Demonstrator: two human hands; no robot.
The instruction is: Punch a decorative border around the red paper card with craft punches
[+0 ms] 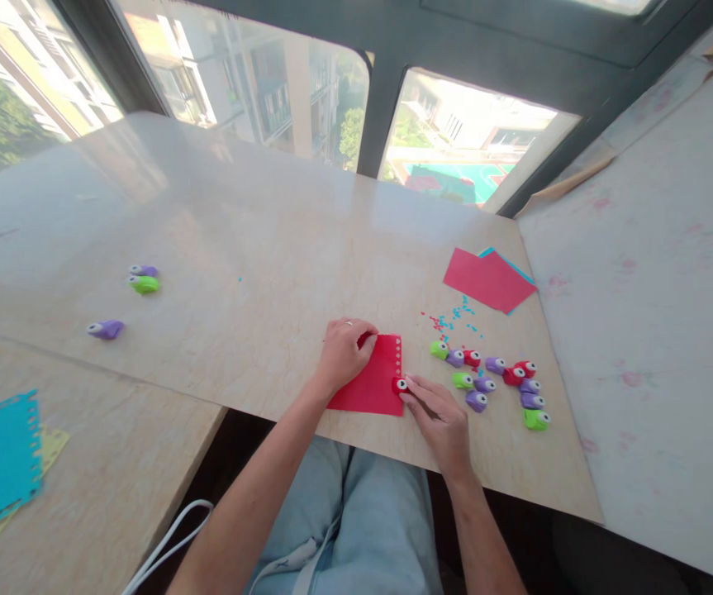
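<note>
A red sheet of paper (pixel 365 384) lies at the table's front edge, with a row of small punched holes down its right side. My left hand (pixel 348 351) is closed at the sheet's upper left, thumb and fingers gripping the paper. Between the thumb and fingers of my right hand (pixel 439 417) is a small red craft punch (pixel 400 385), set on the sheet's right edge just below the holes. Several purple, green and red craft punches (pixel 477 401) stand right of my right hand. Behind them lie tiny red and blue paper bits (pixel 455 314).
Red and blue sheets (pixel 489 279) lie at the back right, near a patterned wall (pixel 659 347). Three more punches (pixel 106 330) sit far left. A blue sheet with punched edges (pixel 0 463) overlaps a yellow one on the left surface. Windows line the table's back.
</note>
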